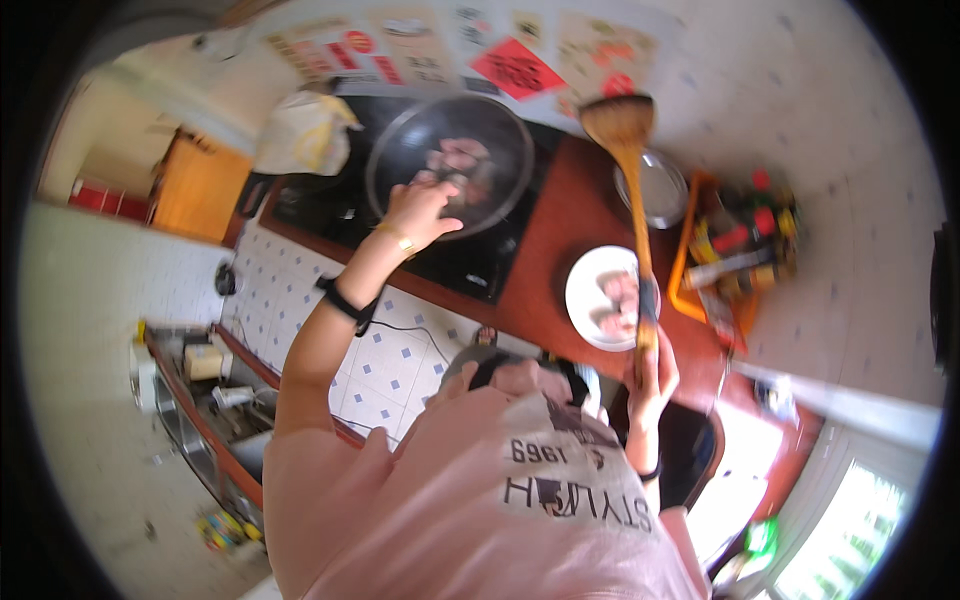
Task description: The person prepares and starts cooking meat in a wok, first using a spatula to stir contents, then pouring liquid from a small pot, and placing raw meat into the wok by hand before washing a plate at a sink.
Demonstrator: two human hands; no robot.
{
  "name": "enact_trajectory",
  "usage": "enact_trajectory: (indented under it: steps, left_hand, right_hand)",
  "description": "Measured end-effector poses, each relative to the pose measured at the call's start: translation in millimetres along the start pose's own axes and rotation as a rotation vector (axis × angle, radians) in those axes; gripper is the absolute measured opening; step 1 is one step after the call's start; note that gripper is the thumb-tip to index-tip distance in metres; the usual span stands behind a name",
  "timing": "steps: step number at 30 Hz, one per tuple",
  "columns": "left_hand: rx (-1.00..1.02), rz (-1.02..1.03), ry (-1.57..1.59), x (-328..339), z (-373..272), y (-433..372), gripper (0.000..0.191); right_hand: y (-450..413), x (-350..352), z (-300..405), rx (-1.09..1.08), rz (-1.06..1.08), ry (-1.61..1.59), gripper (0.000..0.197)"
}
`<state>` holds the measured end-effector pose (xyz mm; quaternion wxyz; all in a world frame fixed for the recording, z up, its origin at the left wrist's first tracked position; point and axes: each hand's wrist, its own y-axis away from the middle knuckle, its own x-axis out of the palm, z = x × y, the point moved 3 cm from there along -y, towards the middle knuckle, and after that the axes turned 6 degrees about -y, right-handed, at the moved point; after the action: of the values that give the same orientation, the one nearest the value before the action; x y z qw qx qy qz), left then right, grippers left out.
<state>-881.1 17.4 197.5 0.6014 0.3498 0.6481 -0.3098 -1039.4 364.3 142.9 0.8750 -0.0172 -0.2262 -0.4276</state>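
Observation:
My left hand (pixel 421 212) is over the near side of a dark wok (pixel 499 131), its fingers spread and thumb apart. Pieces of raw-looking meat (pixel 459 154) lie in the wok, and one sits close to my fingertips. The wok stands on a black glass cooktop (pixel 337 202). My right hand (pixel 652 379) grips the handle of a wooden ladle (pixel 636 202), whose bowl points away from me. Behind that handle, on the red-brown counter, a white plate (pixel 581 300) carries more meat pieces (pixel 616 298); the handle hides part of its right side.
A metal bowl (pixel 660 187) stands at the back, right of the ladle handle. Beyond it an orange basket (pixel 686 277) holds several bottles and packets. A white and yellow cloth or bag (pixel 304 135) is left of the wok. A black cable (pixel 409 330) crosses the tiled floor.

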Motion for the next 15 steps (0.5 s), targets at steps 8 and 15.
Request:
enact_trajectory:
  steps: [8,15]
  left_hand:
    - [0.309,0.227,0.289,108,-125,27,0.033]
    - [0.189,0.322,0.25,92,-67,30,0.035]
  right_hand:
    - [-2,-6,18,-0.011,0.035,0.028,0.042]
    - [3,-32,21,-0.036,-0.021,0.014,0.044]
